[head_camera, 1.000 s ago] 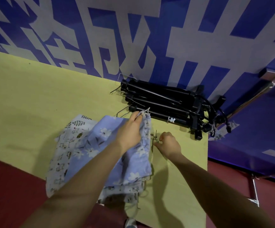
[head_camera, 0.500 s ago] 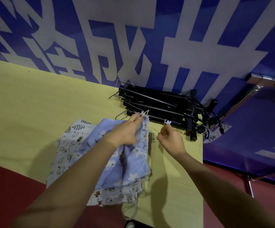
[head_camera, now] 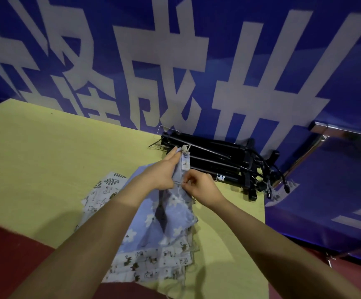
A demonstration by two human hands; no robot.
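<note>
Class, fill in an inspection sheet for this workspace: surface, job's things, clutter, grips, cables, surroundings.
surface: yellow table, cloths at its near edge.
job's things: blue floral cloth, top end lifted, over white printed cloth.
clutter: black hangers stacked at the table's far edge.
grips: left hand holds the cloth's raised end; right hand pinches its edge lower down.
cables: nothing seen for sure; curved black pieces beside the hangers unclear.
surroundings: blue banner with white characters behind; red floor.

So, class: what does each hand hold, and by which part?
Both hold the blue floral cloth: the left hand grips its bunched top edge, the right hand pinches that edge just below.
</note>
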